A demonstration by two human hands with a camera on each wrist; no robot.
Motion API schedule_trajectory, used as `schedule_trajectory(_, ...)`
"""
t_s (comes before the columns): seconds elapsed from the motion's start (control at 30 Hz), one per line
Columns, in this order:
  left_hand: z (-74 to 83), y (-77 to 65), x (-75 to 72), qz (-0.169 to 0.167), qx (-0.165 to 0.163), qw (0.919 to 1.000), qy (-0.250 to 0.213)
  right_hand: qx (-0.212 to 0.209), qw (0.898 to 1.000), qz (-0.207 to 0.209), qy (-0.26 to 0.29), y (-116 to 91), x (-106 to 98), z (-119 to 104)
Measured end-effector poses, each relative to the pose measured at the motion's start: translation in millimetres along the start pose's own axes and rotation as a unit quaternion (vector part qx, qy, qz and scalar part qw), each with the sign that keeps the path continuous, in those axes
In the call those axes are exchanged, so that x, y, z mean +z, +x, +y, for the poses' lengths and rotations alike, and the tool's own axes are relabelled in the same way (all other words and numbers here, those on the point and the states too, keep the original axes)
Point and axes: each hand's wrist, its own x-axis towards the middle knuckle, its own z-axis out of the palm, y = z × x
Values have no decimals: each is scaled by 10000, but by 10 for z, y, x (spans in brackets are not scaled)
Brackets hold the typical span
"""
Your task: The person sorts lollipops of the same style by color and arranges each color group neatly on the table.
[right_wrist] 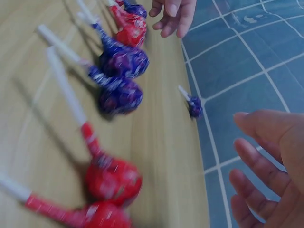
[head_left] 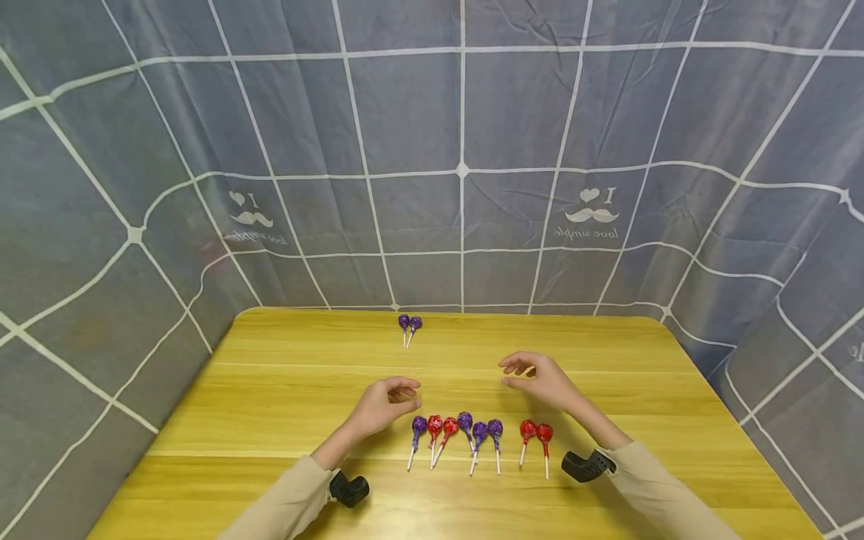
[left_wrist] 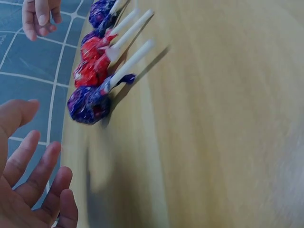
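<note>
My left hand (head_left: 383,406) hovers over the table with fingers relaxed and holds nothing. Just right of it, a purple-wrapped lollipop (head_left: 419,425) lies at the left end of a row. Beside that are two red lollipops (head_left: 450,427), then several purple ones (head_left: 480,431), with white sticks toward me. A pair of red lollipops (head_left: 544,433) lies apart on the right. My right hand (head_left: 544,382) is raised beyond that pair, its fingers loosely bent around nothing; the right wrist view shows the same red lollipops (right_wrist: 114,180) beside the hand.
Two more purple lollipops (head_left: 415,323) lie near the far edge of the yellow wooden table (head_left: 304,345). A grey curtain (head_left: 418,112) with white grid lines hangs behind the table and at both sides. Each wrist wears a black camera mount (head_left: 349,490).
</note>
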Motion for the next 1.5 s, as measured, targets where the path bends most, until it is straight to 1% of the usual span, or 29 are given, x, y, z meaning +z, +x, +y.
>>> schedule_trajectory(0.1, -6, -19, 46, -191, 105, 9998, 32, -91, 9999, -126, -15, -101, -42, 81)
schedule_trajectory(0.27, -17, -17, 92, -534, 245, 9982, 145, -312, 9986, -397, 160, -266, -129, 243)
schedule_trajectory(0.4, -16, -4, 113, -832, 314, 9958, 238, -432, 9974, -495, 288, -382, -192, 338)
schedule_trajectory(0.5, -18, 10, 113, -1076, 362, 9931, 297, -596, 9961, -553, 339, -451, -223, 394)
schedule_trajectory(0.63, -43, 41, 106, -1444, 540, 9875, 311, -697, 9937, -769, 417, -545, -228, 472)
schedule_trajectory(0.73, -60, 74, 98, -1719, 639, 9825, 339, -628, 9910, -1066, 517, -604, -221, 535)
schedule_trajectory(0.83, -76, 110, 100, -1981, 640, 9775, 353, -591, 9877, -1331, 564, -648, -206, 607)
schedule_trajectory(0.93, -71, 138, 108, -2188, 617, 9732, 338, -590, 9850, -1499, 624, -667, -191, 670)
schedule_trajectory(1.03, -58, 149, 114, -2290, 624, 9709, 325, -574, 9834, -1582, 686, -681, -167, 723)
schedule_trajectory(1.17, -50, 159, 117, -2330, 634, 9698, 351, -575, 9826, -1619, 702, -697, -142, 761)
schedule_trajectory(1.5, -90, 180, 129, -2284, 546, 9711, 419, -631, 9833, -1550, 720, -722, -119, 722)
